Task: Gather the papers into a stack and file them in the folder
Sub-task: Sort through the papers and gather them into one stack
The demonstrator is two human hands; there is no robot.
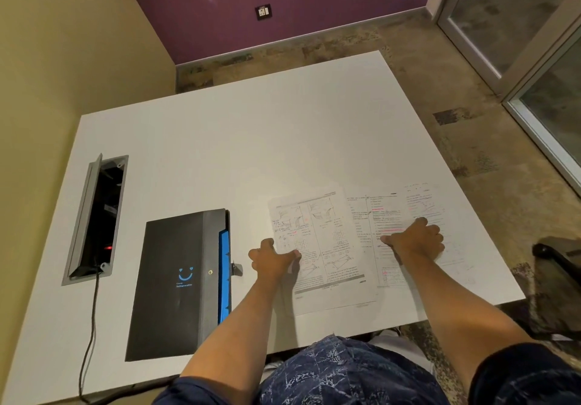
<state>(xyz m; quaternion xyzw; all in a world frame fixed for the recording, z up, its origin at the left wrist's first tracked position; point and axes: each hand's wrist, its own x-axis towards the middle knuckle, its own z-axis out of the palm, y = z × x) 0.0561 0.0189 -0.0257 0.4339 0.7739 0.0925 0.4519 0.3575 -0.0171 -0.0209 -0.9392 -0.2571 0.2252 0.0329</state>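
Observation:
Three printed papers lie side by side on the white table. The left paper, covered in graphs, overlaps the middle paper. A right paper with pink marks reaches toward the table's right edge. My left hand pinches the left edge of the left paper between thumb and fingers. Resting flat, my right hand presses on the middle and right papers with its fingers spread. The black folder, closed, with a blue smiley logo and blue inner dividers, lies left of the papers.
A grey cable box is sunk into the table at the far left, its lid raised and a black cord running off the near edge. A dark chair stands beyond the table's right edge. Yellow and purple walls lie behind.

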